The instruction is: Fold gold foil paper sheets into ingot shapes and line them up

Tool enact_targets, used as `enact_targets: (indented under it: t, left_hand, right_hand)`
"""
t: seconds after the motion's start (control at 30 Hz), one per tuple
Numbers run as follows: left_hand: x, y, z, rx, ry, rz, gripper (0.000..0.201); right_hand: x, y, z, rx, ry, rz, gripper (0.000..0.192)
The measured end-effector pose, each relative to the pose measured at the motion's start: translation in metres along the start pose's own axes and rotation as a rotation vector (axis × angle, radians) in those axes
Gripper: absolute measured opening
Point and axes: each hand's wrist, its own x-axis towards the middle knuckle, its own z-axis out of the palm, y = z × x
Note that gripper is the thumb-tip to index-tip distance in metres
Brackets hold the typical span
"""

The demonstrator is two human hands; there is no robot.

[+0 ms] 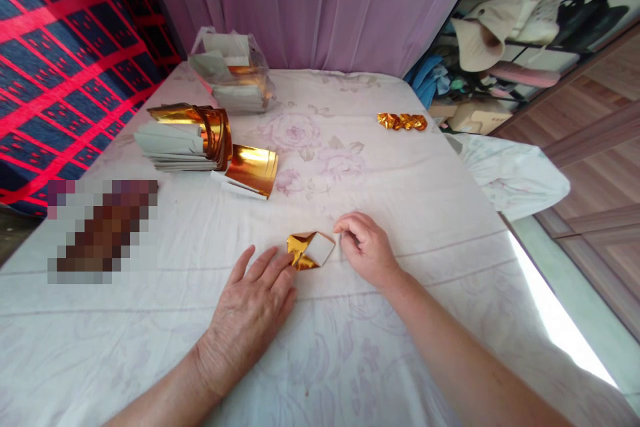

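A small folded piece of gold foil paper (321, 250) lies on the tablecloth, its white back showing as a diamond towards the right and shiny gold on the left. My left hand (255, 297) rests flat with fingers spread, the fingertips pressing on the paper's left end. At the opposite corner, my right hand (367, 247) has its fingers curled together, with thumb and forefinger at the paper's right tip. Its other fingers are tucked under and partly hidden.
Behind on the left stand a bent stack of gold foil sheets (215, 137), a few loose gold sheets (253, 170) and a plastic bag of sheets (235, 77). Folded gold pieces (403, 121) sit in a row at the far right. A blurred patch (105, 230) covers something at left.
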Motion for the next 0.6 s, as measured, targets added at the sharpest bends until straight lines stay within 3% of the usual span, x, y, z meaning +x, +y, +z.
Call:
enact_targets:
  t: [0.33, 0.6]
  left_hand:
    - [0.007, -0.026, 0.003, -0.052, 0.03, -0.002, 0.019]
    - [0.01, -0.019, 0.002, -0.024, 0.153, -0.001, 0.015]
  right_hand:
    - [0.001, 0.001, -0.002, -0.022, -0.199, -0.165, 0.024]
    - [-0.003, -0.001, 0.002, -0.009, -0.181, -0.296, 0.017]
